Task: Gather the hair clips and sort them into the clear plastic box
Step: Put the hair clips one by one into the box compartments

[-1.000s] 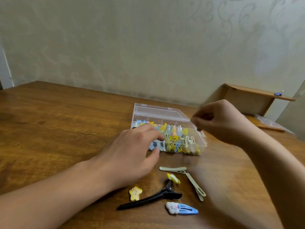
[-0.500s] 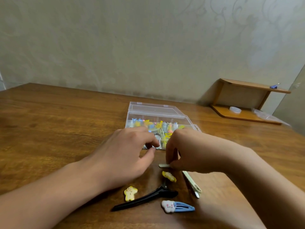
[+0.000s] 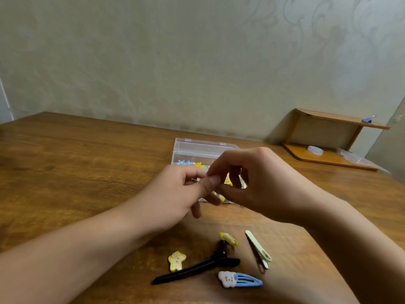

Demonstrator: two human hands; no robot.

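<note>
Head view, the only one: both hands raised together in front of the clear plastic box (image 3: 205, 150), which sits open on the wooden surface (image 3: 76, 172), lid tipped back, bright small clips heaped inside, so a drop from the hands would be short; left hand (image 3: 175, 200) has thumb pressed toward curled fingers, right hand (image 3: 258, 185) curls its fingers (image 3: 235, 178) inward to meet it; something small may be pinched between the two, but motion blur hides it, so I cannot tell what either hand holds, if anything.

Loose clips lie near the body, well short of the box, likely the pile not yet gathered: a long black clip (image 3: 197, 269), glossy hard plastic, hinged with a tapering beak; a yellow star clip (image 3: 176, 261), matte and chunky, just beside its tail; a small yellow clip (image 3: 229, 238) at its hinge end; a pale green clip (image 3: 258, 249), slim, flat, slotted; a blue snap clip (image 3: 240, 279) with a white cloud charm, thin enamelled metal by the look.

Judgement: sorting partway, five pieces outstanding.
</note>
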